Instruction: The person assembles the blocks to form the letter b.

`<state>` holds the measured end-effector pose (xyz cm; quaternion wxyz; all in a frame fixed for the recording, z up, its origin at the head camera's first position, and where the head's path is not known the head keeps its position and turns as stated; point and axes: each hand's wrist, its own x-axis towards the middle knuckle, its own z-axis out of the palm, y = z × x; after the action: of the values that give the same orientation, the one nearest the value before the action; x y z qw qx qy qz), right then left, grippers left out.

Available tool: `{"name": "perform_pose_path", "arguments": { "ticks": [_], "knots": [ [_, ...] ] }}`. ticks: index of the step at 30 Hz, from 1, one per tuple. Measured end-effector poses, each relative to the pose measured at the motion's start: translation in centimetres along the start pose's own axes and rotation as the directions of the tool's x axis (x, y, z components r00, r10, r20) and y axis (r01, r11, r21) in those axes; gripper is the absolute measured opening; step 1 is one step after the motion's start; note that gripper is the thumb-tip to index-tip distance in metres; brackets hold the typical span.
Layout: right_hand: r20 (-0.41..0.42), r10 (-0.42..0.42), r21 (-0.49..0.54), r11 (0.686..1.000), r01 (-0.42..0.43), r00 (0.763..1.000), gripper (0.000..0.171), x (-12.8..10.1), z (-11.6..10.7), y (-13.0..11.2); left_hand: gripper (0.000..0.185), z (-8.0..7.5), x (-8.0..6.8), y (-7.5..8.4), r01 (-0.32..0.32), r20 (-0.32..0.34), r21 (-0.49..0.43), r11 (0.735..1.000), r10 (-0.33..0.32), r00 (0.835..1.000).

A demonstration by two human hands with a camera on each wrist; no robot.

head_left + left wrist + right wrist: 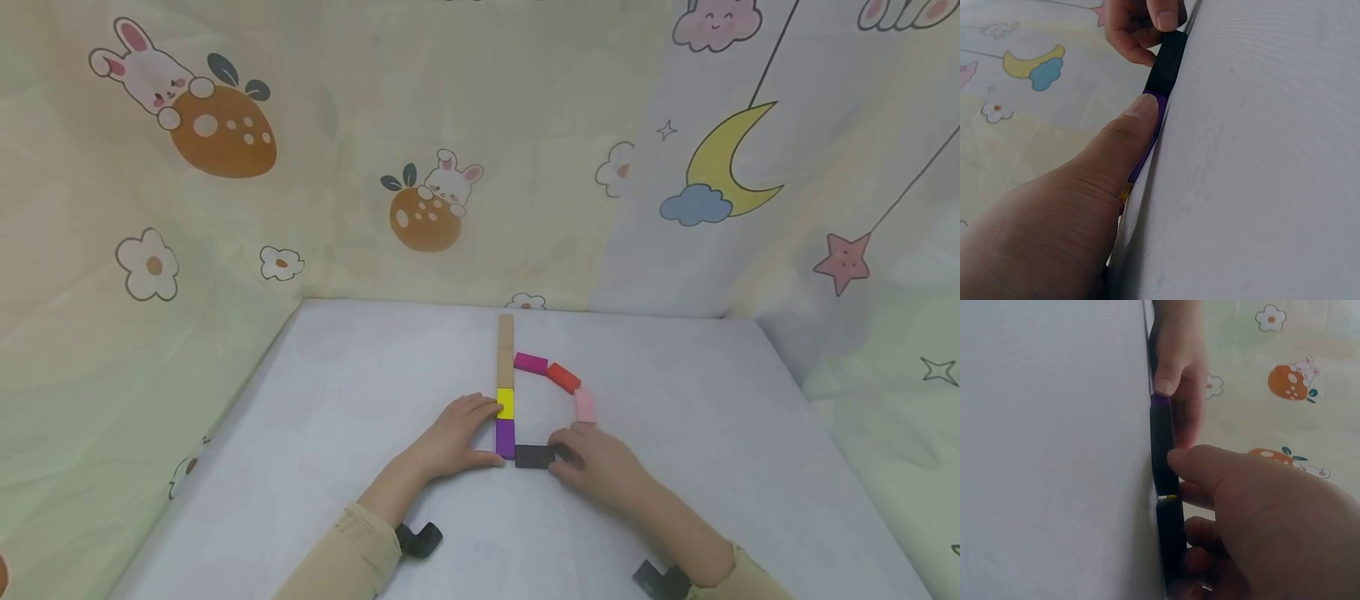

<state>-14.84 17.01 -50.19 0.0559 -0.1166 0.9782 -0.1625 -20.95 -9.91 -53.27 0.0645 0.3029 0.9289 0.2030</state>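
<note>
Head view: hands (528, 450) on black block (534, 456)

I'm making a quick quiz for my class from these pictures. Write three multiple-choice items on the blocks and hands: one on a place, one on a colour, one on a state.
1. Where does the black block lie?
A. right of the purple block
B. atop the yellow block
C. far left on the table

2. What colour is the block just above the purple block in the column?
A. green
B. yellow
C. white

3. What is the right hand doing?
A. lying flat, away from the blocks
B. raised in the air
C. pinching a black block

Answers:
1 A, the head view shows it beside the column's foot.
2 B, the yellow block sits there.
3 C, its fingertips curl round a black block.
</note>
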Motion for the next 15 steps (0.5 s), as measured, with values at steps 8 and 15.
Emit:
{"name": "perform_pose_path", "arguments": {
  "ticks": [8,15],
  "knots": [
    [-0.008,-0.010,-0.006,1.000,0.010,1.000,0.040,0.11,0.33,0.20,0.086,-0.07,-0.04,0.04,0.002,0.006,-0.001,1.000,-0.002,1.000],
    [-0.010,-0.001,0.000,1.000,0.001,1.000,0.040,0.17,0.47,0.23,0.086,-0.23,-0.07,0.10,-0.003,0.005,-0.005,1.000,0.003,1.000]
  ]
}}
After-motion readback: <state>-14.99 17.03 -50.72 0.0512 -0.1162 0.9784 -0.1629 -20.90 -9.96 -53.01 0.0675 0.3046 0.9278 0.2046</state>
